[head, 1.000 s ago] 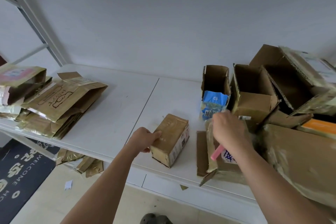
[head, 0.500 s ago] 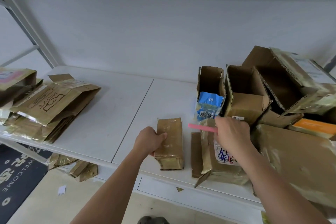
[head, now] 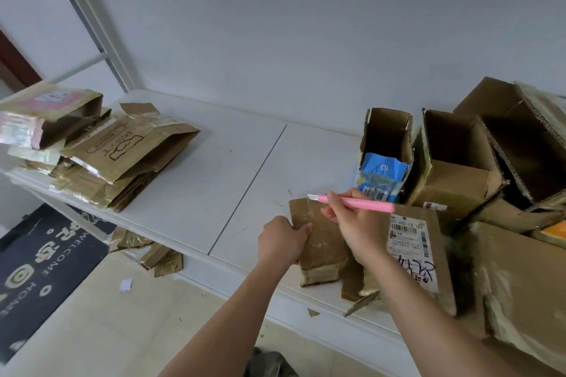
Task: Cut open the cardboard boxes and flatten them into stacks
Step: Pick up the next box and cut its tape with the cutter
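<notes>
A small taped brown box [head: 318, 242] lies near the front edge of the white table [head: 196, 193]. My left hand [head: 281, 242] grips its left side. My right hand [head: 358, 223] holds a pink utility knife [head: 361, 202] like a pen, its blade pointing left just above the box's far end. A flattened box with shipping labels [head: 413, 245] lies right of it, partly under my right forearm. At the table's left end is a stack of flattened boxes [head: 122, 162].
Open boxes stand at the back right: a narrow one with a blue label [head: 386, 147], a medium one [head: 456, 162] and a large one [head: 526, 144]. A big taped box [head: 520, 285] fills the right front. Cardboard scraps [head: 153, 254] and a dark doormat [head: 46, 260] lie on the floor.
My left hand turned the small box lengthwise and pulled it nearer. My right hand raised the pink knife from the labelled box and brought it over the small box's far end.
</notes>
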{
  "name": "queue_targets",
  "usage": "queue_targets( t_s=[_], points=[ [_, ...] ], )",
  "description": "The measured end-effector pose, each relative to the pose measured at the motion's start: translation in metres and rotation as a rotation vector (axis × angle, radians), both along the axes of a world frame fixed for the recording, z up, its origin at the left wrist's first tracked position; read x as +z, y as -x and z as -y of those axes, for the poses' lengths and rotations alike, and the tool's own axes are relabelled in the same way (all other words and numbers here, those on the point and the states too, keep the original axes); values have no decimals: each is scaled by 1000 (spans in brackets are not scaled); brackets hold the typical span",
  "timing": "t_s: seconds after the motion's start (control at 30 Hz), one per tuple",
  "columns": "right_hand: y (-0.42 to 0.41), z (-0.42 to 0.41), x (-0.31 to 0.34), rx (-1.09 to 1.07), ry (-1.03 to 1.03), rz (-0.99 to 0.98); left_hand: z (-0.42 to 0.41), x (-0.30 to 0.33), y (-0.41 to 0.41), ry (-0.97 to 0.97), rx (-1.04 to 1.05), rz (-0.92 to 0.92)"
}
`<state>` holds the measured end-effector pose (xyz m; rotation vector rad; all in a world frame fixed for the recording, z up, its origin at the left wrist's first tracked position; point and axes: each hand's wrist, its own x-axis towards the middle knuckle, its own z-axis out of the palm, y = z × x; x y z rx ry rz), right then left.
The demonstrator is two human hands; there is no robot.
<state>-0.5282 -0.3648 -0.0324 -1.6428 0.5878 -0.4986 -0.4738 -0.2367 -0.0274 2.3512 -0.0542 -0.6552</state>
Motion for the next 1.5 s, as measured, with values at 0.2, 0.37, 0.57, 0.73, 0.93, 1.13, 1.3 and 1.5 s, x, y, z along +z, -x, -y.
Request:
queue_targets(
  t_s=[0.2, 0.37, 0.57, 0.73, 0.93, 1.13, 1.3, 1.5],
  points=[
    [-9, -5, -6, 40, 88, 72, -7, -2, -2, 105, 19, -60],
    [-9, 0, -13, 74, 124, 47, -11, -4, -6, 188, 45, -117],
    [-12, -2, -11, 36, 252, 51, -8, -4, -5, 164, 42, -117],
    [-19, -5, -20, 70, 356, 75, -9, -6, -7, 164, 40, -121],
    [-23, -4, -23, 175, 560, 92, -7, -7, -7, 147, 36, -105],
    [-24, -1, -20, 225, 658, 60, -6, -6, -5, 138, 51, -100],
    [-16, 3, -23, 248, 666, 7, -4, -5, -3, 126, 40, -80],
    [-1, 3, -20, 289, 647, -36, -2, -3, -1, 118, 31, -80]
  ],
)
